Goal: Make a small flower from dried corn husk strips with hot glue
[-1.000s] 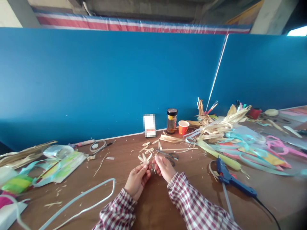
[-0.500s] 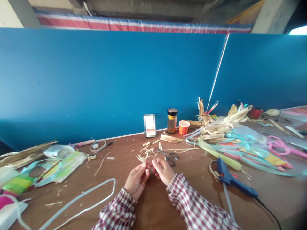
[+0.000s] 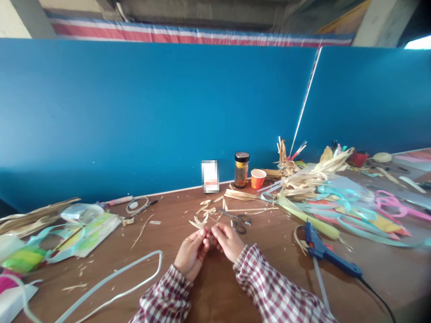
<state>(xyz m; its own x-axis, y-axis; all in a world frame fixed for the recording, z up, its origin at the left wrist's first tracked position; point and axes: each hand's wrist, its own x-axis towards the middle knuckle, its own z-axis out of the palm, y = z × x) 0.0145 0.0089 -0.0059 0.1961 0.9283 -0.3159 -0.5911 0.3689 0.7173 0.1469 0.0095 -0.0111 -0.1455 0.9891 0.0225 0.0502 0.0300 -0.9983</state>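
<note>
My left hand (image 3: pixel 193 252) is closed, with thumb and fingers pinching a small piece of pale dried husk (image 3: pixel 199 222) whose split ends fan out above the fingertips. Close beside it, my right hand (image 3: pixel 229 241) is also closed in a pinch, its fingertips meeting the left ones. A thin strand seems to rise near the right thumb, but what those fingers grip is too small to make out. Just beyond the hands lie dark-handled scissors (image 3: pixel 240 222) and pale husk scraps (image 3: pixel 210 211) on the brown table (image 3: pixel 215 296).
A blue glue gun (image 3: pixel 332 255) with a black cord lies at right. Behind it are ribbons (image 3: pixel 357 224), husks (image 3: pixel 310 179) and pink scissors (image 3: pixel 390 204). A lidded jar (image 3: pixel 241 170) and paper cup (image 3: pixel 258 179) stand by the blue partition (image 3: pixel 168 112). A white tube (image 3: pixel 117 273) loops at left.
Both hands stay almost in place. The husk piece at the left fingertips has turned slightly, its split ends spreading a little further left.
</note>
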